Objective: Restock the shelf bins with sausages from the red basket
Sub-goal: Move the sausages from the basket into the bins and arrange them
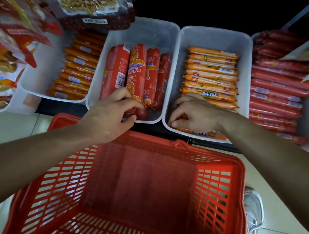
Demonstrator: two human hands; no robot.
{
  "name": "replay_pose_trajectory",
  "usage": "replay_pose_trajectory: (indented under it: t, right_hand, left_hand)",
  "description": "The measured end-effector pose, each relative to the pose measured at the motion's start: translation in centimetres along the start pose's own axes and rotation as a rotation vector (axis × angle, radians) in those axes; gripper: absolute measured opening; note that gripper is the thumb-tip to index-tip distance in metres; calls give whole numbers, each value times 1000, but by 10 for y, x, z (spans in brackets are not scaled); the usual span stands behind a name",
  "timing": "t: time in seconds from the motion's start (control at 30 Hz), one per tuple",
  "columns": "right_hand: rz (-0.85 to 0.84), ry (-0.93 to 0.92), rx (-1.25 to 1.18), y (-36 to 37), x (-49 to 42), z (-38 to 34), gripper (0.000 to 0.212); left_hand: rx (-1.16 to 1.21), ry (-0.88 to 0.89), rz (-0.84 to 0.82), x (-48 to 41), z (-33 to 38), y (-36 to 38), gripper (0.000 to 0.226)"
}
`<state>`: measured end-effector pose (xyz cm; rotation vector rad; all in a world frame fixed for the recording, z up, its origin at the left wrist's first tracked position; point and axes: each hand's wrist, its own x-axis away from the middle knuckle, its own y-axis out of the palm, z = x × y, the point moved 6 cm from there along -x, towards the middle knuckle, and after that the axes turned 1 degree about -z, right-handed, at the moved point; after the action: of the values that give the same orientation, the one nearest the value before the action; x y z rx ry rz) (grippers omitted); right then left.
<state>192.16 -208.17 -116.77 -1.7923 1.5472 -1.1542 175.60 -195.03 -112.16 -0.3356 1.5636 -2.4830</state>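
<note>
The left hand's (pixel 111 116) grip was clamped on a fat red sausage (pixel 140 112), laid front-to-back at the middle bin's (pixel 152 34) near edge; the right hand (pixel 195 115) was curled round crosswise orange sausages (pixel 210 84) alongside.

A dark shelf (pixel 63 108) carries five translucent white rectangular plastic bins (pixel 215 37) in a row, their rims touching or just beside one another; the frame cuts off the outermost two. Below its front edge, a pale tiled floor (pixel 6 126) bears a red slotted plastic basket (pixel 211 199) and, just beside its right wall, a grey-white shoe (pixel 253 209).
</note>
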Motion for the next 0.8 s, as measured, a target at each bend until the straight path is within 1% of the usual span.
replay_pose_trajectory:
  t: [0.1, 0.17, 0.33, 0.4, 0.47, 0.5, 0.53, 0.6, 0.63, 0.7, 0.73, 0.8]
  right_hand:
    - [0, 12, -67, -3, 3, -1, 15]
    - [-17, 4, -51, -1, 3, 0, 12]
    - [-80, 48, -22, 3, -2, 3, 21]
    - [-83, 70, -81, 0, 1, -1, 22]
    - [-28, 98, -288, -10, 11, -3, 21]
    - [37, 119, -372, -18, 19, -1, 22]
    - [124, 132, -379, -26, 29, 4, 23]
    - [262, 159, -186, -36, 53, 20, 32]
    - [259, 201, -39, -36, 66, 29, 45]
    - [127, 321, 212, -29, 90, 47, 76]
    - [63, 376, 280, -25, 99, 54, 84]
    - [-18, 426, 351, -18, 110, 61, 90]
  left_hand:
    - [-13, -12, -4, -2, 0, 2, 32]
    - [-16, -12, -8, -2, 0, 2, 32]
    - [-13, -26, -18, -3, 0, 1, 31]
    - [-6, -37, -20, -6, 2, -2, 27]
    - [2, -28, -3, -11, 12, -10, 24]
    - [3, -15, 10, -15, 19, -16, 24]
    - [3, -4, 19, -21, 27, -22, 23]
    - [14, 9, 30, -33, 44, -28, 23]
    - [28, 14, 30, -40, 52, -26, 24]
    - [38, 36, -2, -52, 71, -16, 29]
    - [20, 47, -33, -59, 79, -8, 34]
    - [-35, 36, -147, -71, 92, 15, 50]
